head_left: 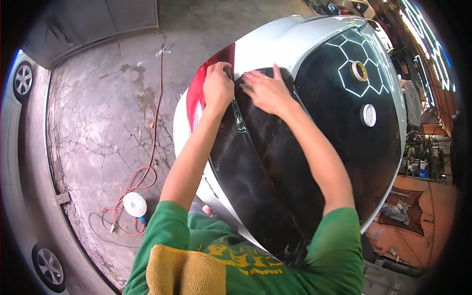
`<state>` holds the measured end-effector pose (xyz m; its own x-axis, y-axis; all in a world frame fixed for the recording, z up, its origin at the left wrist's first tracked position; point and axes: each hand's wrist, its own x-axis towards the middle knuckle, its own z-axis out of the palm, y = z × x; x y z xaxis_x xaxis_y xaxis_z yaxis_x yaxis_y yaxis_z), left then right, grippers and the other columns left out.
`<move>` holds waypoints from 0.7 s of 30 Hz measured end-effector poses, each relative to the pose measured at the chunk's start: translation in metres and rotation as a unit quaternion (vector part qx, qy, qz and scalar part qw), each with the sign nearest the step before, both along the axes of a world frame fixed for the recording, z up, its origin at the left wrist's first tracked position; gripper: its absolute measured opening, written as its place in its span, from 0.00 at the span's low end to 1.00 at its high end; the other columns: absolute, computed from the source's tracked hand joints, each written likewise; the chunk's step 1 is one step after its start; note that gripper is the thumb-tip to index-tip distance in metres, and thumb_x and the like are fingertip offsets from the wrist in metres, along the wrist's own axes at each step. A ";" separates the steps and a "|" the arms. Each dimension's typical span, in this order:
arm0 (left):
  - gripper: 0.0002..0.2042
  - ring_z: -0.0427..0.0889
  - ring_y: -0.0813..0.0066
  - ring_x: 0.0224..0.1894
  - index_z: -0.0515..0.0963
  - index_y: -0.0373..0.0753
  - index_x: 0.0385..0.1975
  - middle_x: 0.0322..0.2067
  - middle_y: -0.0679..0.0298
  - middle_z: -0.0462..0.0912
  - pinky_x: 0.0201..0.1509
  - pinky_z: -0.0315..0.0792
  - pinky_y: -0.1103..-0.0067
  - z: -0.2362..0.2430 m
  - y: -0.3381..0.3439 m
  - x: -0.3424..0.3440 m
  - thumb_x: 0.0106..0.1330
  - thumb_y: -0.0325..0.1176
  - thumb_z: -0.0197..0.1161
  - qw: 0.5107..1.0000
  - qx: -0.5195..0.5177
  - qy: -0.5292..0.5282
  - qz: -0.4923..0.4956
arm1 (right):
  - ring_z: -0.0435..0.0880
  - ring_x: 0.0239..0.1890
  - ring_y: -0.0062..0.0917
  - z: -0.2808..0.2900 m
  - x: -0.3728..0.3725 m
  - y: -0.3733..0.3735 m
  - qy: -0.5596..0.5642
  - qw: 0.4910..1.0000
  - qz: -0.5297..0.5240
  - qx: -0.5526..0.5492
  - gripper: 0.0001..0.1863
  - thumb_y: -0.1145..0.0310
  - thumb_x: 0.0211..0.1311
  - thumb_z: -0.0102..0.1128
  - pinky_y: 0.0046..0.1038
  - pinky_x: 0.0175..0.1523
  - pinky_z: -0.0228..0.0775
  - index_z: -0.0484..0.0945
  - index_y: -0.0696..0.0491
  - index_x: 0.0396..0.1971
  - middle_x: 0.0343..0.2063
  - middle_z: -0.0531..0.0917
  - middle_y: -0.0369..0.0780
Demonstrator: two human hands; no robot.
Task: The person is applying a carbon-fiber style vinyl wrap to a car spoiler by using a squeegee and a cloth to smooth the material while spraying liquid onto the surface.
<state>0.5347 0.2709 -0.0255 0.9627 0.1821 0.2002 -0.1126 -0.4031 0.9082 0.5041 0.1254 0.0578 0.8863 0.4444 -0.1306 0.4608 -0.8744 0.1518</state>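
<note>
While the left hand (pixel 219 87) has its fingers bent at the edge of the long red plastic tail light (pixel 194 93), the right hand (pixel 270 93) lies palm down w/ its fingers partly spread on the big shiny black panel (pixel 275 152). Can't tell if the left hand pinches anything, b/c its fingertips are hidden. A small dull green-brown thing (pixel 247 89) shows by the right hand's fingers, but can't tell what it is or if it's pinched. The black panel is on the back of the white shiny car (pixel 265 42), right in front of the person, and both arms reach far over it, prob. b/c the hands' spot is at its far end. The round yellow-tan tape roll (pixel 360 71) and the flat round white thing (pixel 368 116) sit on the dark curved glass (pixel 339 152), maybe so they're easy to grab. The round white fluffy pad (pixel 134 204) w/ a blue handle (pixel 142 219) lies on the cracked grey floor (pixel 103 132), prob. to be out of the way, near loops of thin red cord (pixel 158 103). Count: 2 hands, 1 tail light, 1 black panel, 1 tape roll, 1 flat white thing, 1 fluffy pad, 1 fuzzy yellow-brown towel (pixel 184 273) on the green shirt (pixel 324 255), plus 2 wheels showing on the silver car (pixel 10 162) at left.
</note>
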 end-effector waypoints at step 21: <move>0.35 0.58 0.35 0.69 0.59 0.30 0.68 0.64 0.35 0.63 0.67 0.55 0.41 0.021 -0.052 -0.064 0.71 0.55 0.50 0.916 0.348 -0.031 -0.197 | 0.59 0.74 0.30 -0.024 -0.159 -0.088 -0.124 0.974 -0.183 0.044 0.32 0.57 0.66 0.56 0.56 0.73 0.44 0.65 0.54 0.67 0.72 0.60 0.38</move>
<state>0.4703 0.2190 -0.0048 0.9092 -0.3696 0.1919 -0.4164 -0.7986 0.4346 0.3450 0.0378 0.0341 0.9869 0.0921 0.1328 0.0739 -0.9880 0.1359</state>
